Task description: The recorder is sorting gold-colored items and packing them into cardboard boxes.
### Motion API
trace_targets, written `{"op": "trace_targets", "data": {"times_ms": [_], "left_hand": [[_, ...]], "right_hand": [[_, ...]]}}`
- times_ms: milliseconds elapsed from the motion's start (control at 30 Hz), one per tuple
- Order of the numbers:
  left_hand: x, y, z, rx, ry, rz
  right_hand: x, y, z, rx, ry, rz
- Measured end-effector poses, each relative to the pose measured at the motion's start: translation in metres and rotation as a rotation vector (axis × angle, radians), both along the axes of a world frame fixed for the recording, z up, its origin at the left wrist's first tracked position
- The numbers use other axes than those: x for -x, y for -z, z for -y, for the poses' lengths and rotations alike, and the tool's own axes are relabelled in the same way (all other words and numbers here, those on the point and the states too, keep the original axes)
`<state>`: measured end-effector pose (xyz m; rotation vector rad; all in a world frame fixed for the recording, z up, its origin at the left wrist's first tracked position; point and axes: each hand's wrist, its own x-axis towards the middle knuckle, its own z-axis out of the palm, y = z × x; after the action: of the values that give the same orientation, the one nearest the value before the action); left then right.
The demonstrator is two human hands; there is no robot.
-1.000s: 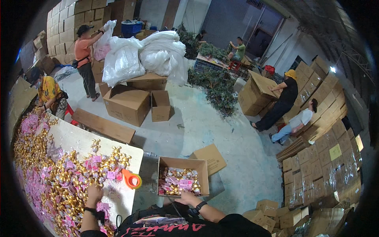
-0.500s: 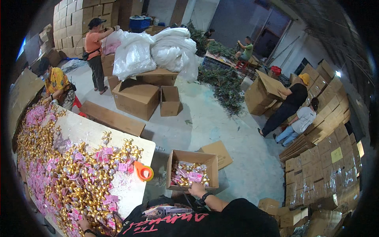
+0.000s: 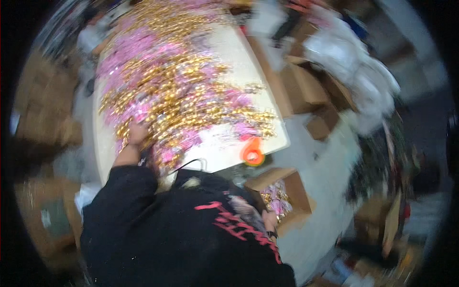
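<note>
Carton [image 3: 299,192] holds gold trinkets [image 3: 278,203] (I cannot tell whether left hand [image 3: 138,133] or right hand [image 3: 269,220] has fingers clenched).

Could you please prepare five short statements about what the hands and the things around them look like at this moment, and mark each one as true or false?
1. The left hand is at the pile of gold and pink items on the table. True.
2. The right hand is on that pile too. False: it is at the open cardboard box.
3. Gold and pink pieces lie inside the box. True.
4. The orange tape dispenser is in the left hand. False: it is at the table's edge, apart from both hands.
5. The tabletop is dark green. False: its bare part is pale, nearly white.
</note>
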<state>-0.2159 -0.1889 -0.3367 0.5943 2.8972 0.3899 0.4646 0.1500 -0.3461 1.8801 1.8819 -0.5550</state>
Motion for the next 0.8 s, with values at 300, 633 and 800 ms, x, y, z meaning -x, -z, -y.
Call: {"op": "trace_targets", "data": {"times_ms": [300,633,800], "left_hand": [[-0.007,-0.060,-0.025,-0.509,-0.597,0.028],[0.041,-0.100,-0.043,-0.516,-0.795,0.089],[0.068,-0.074,-0.040,-0.624,-0.794,0.242]], "right_hand": [[-0.042,0.032,-0.016,-0.099,-0.050,-0.112],[-0.024,0.020,-0.012,-0.087,0.008,-0.015],[-0.018,0.007,-0.010,-0.077,0.016,-0.073]]}}
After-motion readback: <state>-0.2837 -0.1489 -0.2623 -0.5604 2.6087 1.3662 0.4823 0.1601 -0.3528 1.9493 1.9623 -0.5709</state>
